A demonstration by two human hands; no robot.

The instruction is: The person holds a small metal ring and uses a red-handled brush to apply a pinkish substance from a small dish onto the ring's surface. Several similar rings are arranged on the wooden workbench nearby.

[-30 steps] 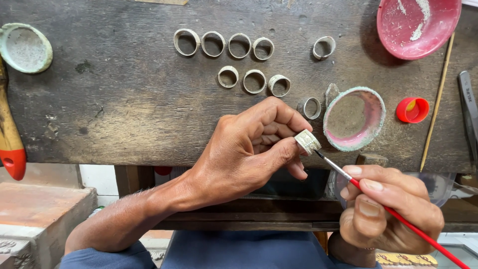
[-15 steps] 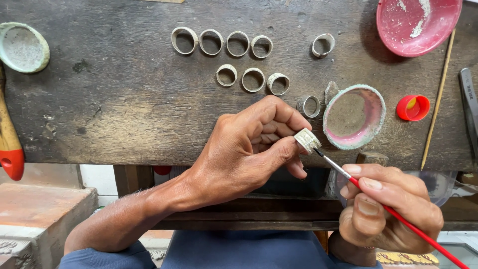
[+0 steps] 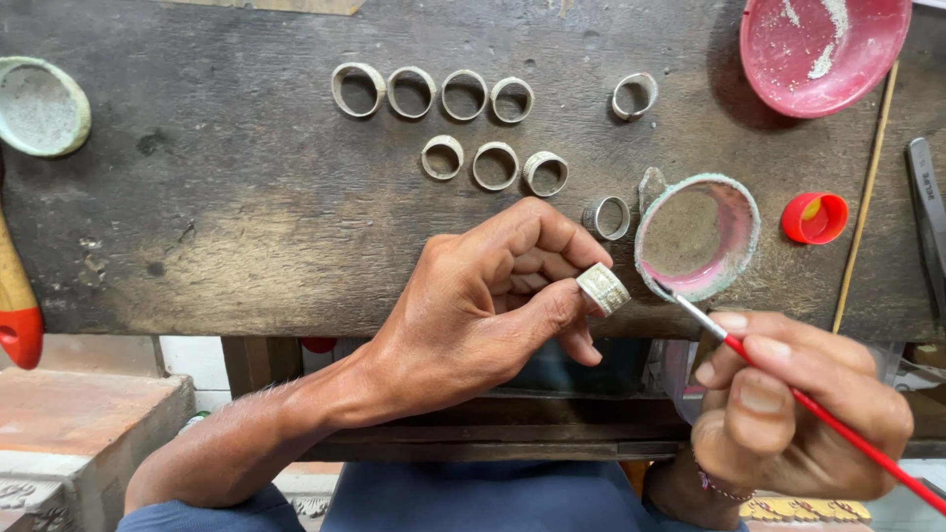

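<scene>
A wide patterned silver ring [image 3: 603, 289] sits clamped in the left hand [image 3: 483, 305] grip, over the table's [image 3: 246, 217] front edge. The right hand [image 3: 798, 404] grip pinches a thin red-handled brush [image 3: 788, 386], its tip touching the pink-lined shallow dish's [image 3: 734, 212] rim.

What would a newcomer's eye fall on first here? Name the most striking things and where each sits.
At centre, the left hand pinches a patterned metal ring, while the right hand at lower right holds a red-handled brush, its tip at the rim of a small pink-lined dish. Above them, rows of plain metal rings lie on the dark wooden bench, and a red bowl sits at the top right corner.
</scene>
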